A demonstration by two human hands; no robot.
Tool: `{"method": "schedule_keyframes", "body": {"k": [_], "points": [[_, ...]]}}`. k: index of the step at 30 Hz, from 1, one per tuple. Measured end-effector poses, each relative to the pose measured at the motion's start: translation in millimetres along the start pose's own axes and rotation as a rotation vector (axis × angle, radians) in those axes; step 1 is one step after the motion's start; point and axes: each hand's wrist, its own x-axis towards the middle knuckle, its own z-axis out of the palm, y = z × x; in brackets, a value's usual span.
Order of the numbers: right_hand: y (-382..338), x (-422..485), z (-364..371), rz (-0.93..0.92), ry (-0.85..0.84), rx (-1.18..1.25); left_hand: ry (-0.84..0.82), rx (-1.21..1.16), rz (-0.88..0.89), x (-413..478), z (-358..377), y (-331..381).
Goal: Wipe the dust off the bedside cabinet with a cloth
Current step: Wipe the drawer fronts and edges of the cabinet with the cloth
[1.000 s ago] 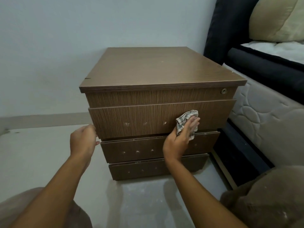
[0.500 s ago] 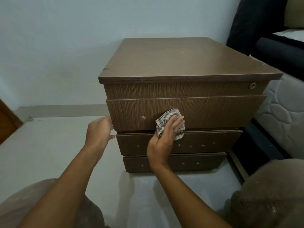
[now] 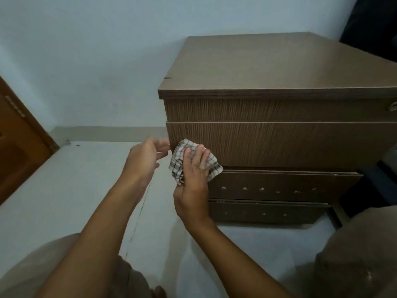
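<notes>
The brown wooden bedside cabinet (image 3: 279, 78) stands at the right against the pale wall, with three drawer fronts facing me. My right hand (image 3: 194, 186) presses a bunched checked cloth (image 3: 182, 158) with spread fingers against the lower left corner of the top drawer front (image 3: 290, 145). My left hand (image 3: 144, 160) hovers just left of the cabinet's left edge, fingers relaxed and slightly apart, fingertips close to that edge and the cloth. The two lower drawer fronts carry small pale specks.
A brown wooden door (image 3: 19, 145) is at the left edge. Pale floor (image 3: 71, 190) spreads in front of the cabinet. A dark bed frame (image 3: 373, 24) shows at the top right corner. My knees (image 3: 354, 259) fill the lower corners.
My right hand has slid the cloth leftward along the top drawer front to its left corner. My left hand's fingers have loosened beside the cabinet's edge. The view has swung left.
</notes>
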Motion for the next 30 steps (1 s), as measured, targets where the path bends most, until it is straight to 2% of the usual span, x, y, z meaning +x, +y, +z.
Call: {"method": "schedule_keyframes", "body": {"k": [6,10,12,14,19,21,24,26,28,30], "points": [[1.6,-7.4,5.3,-0.130,-0.331,-0.073,-0.018,-0.036,0.015,4.3,-10.9,6.6],[4.9,-25.1,1.2,0.014,-0.458,0.128,-0.038,-0.055,-0.003,5.8,-10.8,8.1],[6.1,-33.3,-3.8,0.129,-0.418,0.266,-0.048,-0.076,-0.020,7.2,-9.7,7.6],[4.3,-36.0,-11.5,0.133,-0.306,0.334,-0.063,-0.096,-0.024,9.1,-9.4,6.9],[-1.1,-6.6,-37.7,-0.182,0.079,0.176,-0.073,-0.082,-0.009,10.4,-9.0,6.6],[-2.4,12.1,-45.6,-0.221,0.118,0.035,-0.077,-0.061,0.003,8.6,-8.4,6.8],[2.2,22.1,-41.7,-0.242,-0.005,-0.158,-0.073,-0.055,0.012,7.3,-9.6,8.2],[5.1,13.8,-33.0,-0.259,-0.211,-0.210,-0.068,-0.065,0.011,6.4,-11.3,8.5],[8.3,-0.2,-25.1,-0.210,-0.429,-0.144,-0.061,-0.062,0.011,5.4,-12.4,6.6],[11.5,-11.8,-22.0,-0.164,-0.483,-0.013,-0.050,-0.049,0.009,4.9,-13.2,3.8]]}}
